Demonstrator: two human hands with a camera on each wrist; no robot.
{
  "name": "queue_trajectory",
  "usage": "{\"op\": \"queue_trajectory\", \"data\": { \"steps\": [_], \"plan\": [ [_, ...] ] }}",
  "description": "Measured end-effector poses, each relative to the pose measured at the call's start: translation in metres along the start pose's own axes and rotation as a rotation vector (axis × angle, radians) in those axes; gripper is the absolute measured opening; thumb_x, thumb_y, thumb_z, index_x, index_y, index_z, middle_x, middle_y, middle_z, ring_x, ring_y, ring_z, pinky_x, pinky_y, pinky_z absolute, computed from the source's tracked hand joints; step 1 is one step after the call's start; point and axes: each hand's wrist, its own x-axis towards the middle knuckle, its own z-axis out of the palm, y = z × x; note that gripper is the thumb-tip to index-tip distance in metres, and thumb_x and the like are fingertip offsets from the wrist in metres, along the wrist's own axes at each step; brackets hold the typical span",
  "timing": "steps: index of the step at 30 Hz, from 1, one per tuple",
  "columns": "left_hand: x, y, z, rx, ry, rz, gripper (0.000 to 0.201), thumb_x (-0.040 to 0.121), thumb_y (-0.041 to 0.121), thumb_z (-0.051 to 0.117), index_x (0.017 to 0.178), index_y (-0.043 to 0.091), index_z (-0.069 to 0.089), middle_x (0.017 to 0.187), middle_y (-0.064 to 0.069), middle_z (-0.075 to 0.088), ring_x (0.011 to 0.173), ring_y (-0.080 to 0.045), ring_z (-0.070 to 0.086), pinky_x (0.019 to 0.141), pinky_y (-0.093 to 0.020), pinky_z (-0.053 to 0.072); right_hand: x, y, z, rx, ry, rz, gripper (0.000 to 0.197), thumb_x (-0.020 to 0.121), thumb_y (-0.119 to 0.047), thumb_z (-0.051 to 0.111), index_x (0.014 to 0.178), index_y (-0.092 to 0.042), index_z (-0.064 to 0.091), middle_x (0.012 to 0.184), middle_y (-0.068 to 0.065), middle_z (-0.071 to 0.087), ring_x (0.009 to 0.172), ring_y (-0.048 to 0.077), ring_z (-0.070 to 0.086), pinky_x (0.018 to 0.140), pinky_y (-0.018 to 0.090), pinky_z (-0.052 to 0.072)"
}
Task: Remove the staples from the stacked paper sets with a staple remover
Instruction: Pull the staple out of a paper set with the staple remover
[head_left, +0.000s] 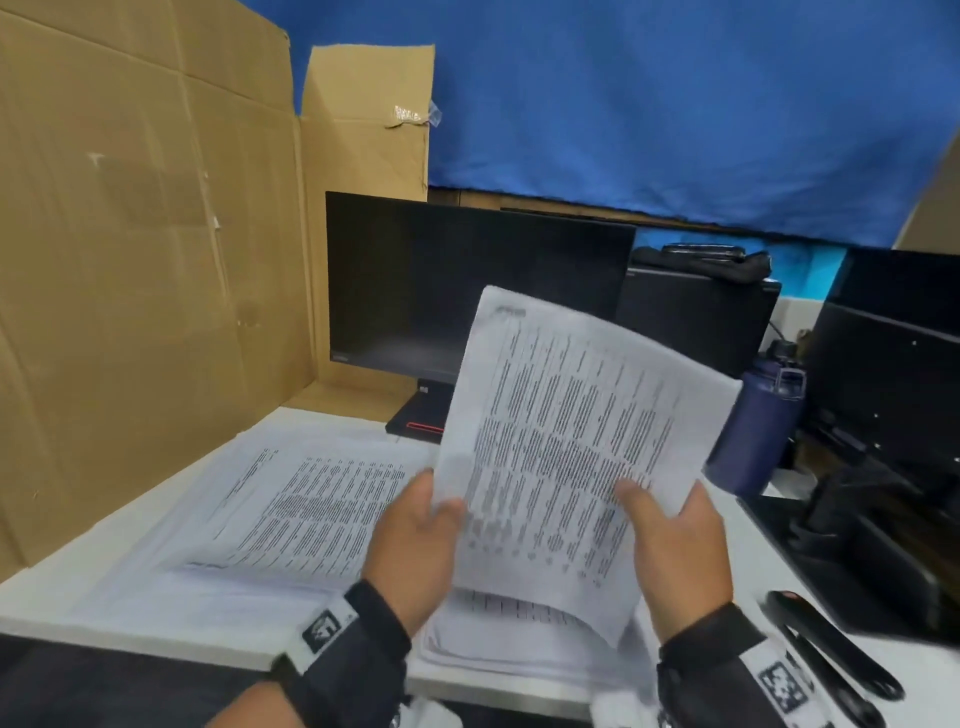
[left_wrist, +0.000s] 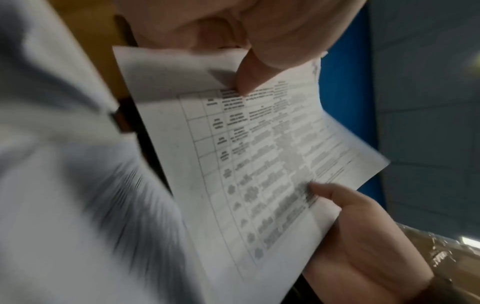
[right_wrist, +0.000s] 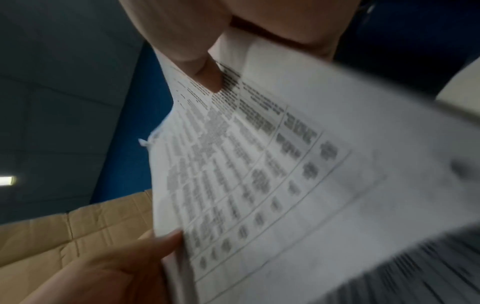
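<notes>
Two hands (head_left: 415, 540), two monitors (head_left: 467, 280), one bottle (head_left: 758, 431)

The head view looks forward and down on the counter (head_left: 130, 587); both wrist views look upward, very near, sharing the held printed sheet (head_left: 566, 457).

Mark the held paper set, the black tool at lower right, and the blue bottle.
held paper set (head_left: 566, 441): head view, middle of printed top sheet.
black tool (head_left: 826, 644): head view, mid-handle.
blue bottle (head_left: 753, 431): head view, body.

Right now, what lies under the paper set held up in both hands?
Under the held paper set, more printed sheets lie on the white desk. The set and both hands hide most of them; no staples are discernible.
</notes>
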Motion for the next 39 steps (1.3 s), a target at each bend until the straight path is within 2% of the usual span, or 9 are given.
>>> {"op": "queue_trajectory", "data": {
  "steps": [6, 10, 13, 16, 21, 24, 27, 33, 39],
  "plan": [
    [0.016, 0.064, -0.046, 0.46, 0.074, 0.336, 0.022, 0.104, 0.019, 0.044, 0.089, 0.028, 0.057, 0.085, 0.009, 0.068, 0.083, -0.017, 0.066, 0.071, -0.038, 0.056, 0.01, -0.054, -0.019, -0.35, 0.361, -0.71, 0.085, 0.072, -0.013, 0.078, 0.146, -0.003, 0.037, 0.142, 0.005, 0.04, 0.136, 0.032, 0.042, 0.116, 0.049, 0.034],
    [0.01, 0.12, -0.042, 0.985, 0.137, 0.694, 0.031, 0.094, 0.031, 0.029, 0.082, 0.031, 0.057, 0.074, 0.012, 0.057, 0.082, -0.02, 0.055, 0.082, -0.045, 0.047, -0.017, -0.084, -0.009, -0.9, 0.198, -1.135, 0.076, 0.075, -0.023, 0.07, 0.146, -0.01, 0.046, 0.145, 0.012, 0.052, 0.147, 0.04, 0.032, 0.118, 0.063, 0.018],
    [0.007, 0.141, -0.026, 1.166, 0.103, 0.905, 0.028, 0.094, 0.032, 0.042, 0.098, 0.032, 0.069, 0.093, 0.011, 0.065, 0.108, -0.023, 0.052, 0.097, -0.052, 0.038, -0.015, -0.086, 0.003, -1.145, 0.034, -0.977, 0.037, 0.085, -0.024, 0.05, 0.118, -0.022, 0.065, 0.103, -0.002, 0.07, 0.116, 0.029, 0.064, 0.109, 0.054, 0.033],
    [0.01, 0.14, -0.018, 1.075, 0.223, 1.03, 0.042, 0.091, 0.033, 0.057, 0.132, 0.033, 0.063, 0.144, -0.003, 0.053, 0.145, -0.035, 0.033, 0.109, -0.065, 0.035, 0.003, -0.081, -0.005, -0.927, -0.072, -0.64, 0.007, 0.09, -0.017, 0.051, 0.086, -0.021, 0.055, 0.067, -0.005, 0.054, 0.07, 0.03, 0.06, 0.068, 0.037, 0.045],
    [0.016, 0.095, -0.024, 0.477, 0.414, 0.58, 0.115, 0.079, 0.031, 0.084, 0.163, 0.03, 0.007, 0.169, -0.01, 0.013, 0.157, -0.029, 0.01, 0.126, -0.055, 0.012, 0.026, -0.062, -0.036, -0.486, -0.06, -0.361, 0.017, 0.093, -0.01, 0.062, 0.087, -0.025, 0.059, 0.081, -0.018, 0.062, 0.074, -0.002, 0.059, 0.06, 0.005, 0.043],
    [0.013, 0.06, -0.012, -0.101, 0.047, 0.168, 0.101, 0.09, 0.012, 0.078, 0.161, 0.035, 0.01, 0.165, -0.008, 0.031, 0.144, -0.017, 0.042, 0.116, -0.048, 0.041, 0.031, -0.044, -0.041, -0.355, -0.094, -0.184, 0.011, 0.092, -0.011, 0.068, 0.092, -0.022, 0.066, 0.088, -0.017, 0.069, 0.084, 0.0, 0.066, 0.071, 0.018, 0.052],
    [0.023, 0.031, 0.003, -0.286, -0.111, -0.053, 0.045, 0.096, 0.01, 0.062, 0.134, 0.033, 0.056, 0.129, -0.002, 0.073, 0.112, -0.024, 0.073, 0.099, -0.055, 0.056, 0.027, -0.031, -0.034, -0.26, -0.108, -0.068, 0.009, 0.092, -0.012, 0.068, 0.096, -0.019, 0.068, 0.097, -0.009, 0.075, 0.091, 0.012, 0.072, 0.082, 0.035, 0.059],
    [0.006, 0.037, 0.016, -0.075, 0.148, 0.223, 0.021, 0.105, 0.013, 0.048, 0.124, 0.021, 0.046, 0.114, 0.011, 0.068, 0.102, -0.004, 0.068, 0.081, -0.027, 0.056, 0.0, -0.014, -0.02, -0.307, -0.096, -0.151, 0.011, 0.104, -0.017, 0.049, 0.095, -0.023, 0.045, 0.09, -0.014, 0.059, 0.077, -0.007, 0.056, 0.057, 0.01, 0.039],
    [-0.01, 0.014, 0.034, -0.02, 0.145, 0.234, 0.022, 0.107, 0.012, 0.045, 0.126, 0.023, 0.04, 0.112, 0.015, 0.062, 0.096, 0.005, 0.063, 0.074, -0.013, 0.047, -0.026, 0.025, -0.006, -0.282, -0.15, -0.177, 0.017, 0.104, -0.012, 0.044, 0.115, -0.024, 0.039, 0.103, -0.019, 0.061, 0.093, -0.016, 0.06, 0.07, 0.007, 0.05]
  ]
}}
